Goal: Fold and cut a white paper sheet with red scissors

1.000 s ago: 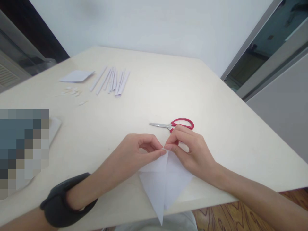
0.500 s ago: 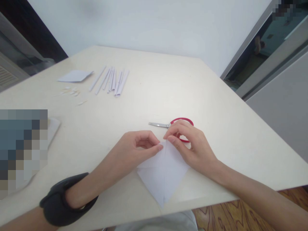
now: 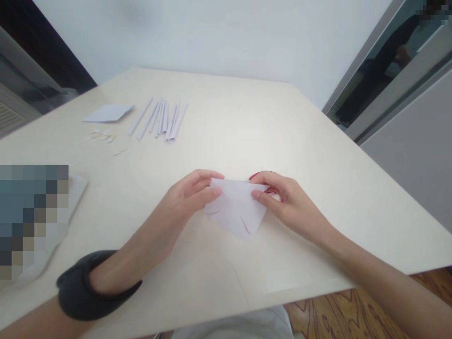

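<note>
A folded sheet of white paper [image 3: 235, 202] is held between both hands above the near part of the table, its straight edge at the top and a pointed flap hanging below. My left hand [image 3: 192, 195] pinches its upper left corner, thumb in front and fingers behind. At the upper right corner, my right hand [image 3: 282, 193] grips it the same way. Behind the paper and my right hand lie scissors with red handles [image 3: 254, 176]; only bits of the handles show, and the blades are hidden.
Rolled white paper tubes [image 3: 164, 120] lie at the back left, beside a flat white paper [image 3: 108, 113] and several cotton swabs [image 3: 102, 135]. A blurred-out item on white paper [image 3: 76, 188] is at the left edge. A person [image 3: 388, 66] shows at the upper right.
The paper has been lifted off the table and turned; its point no longer reaches the near edge. My hands have moved apart to its upper corners. The scissors' blades are now covered.
</note>
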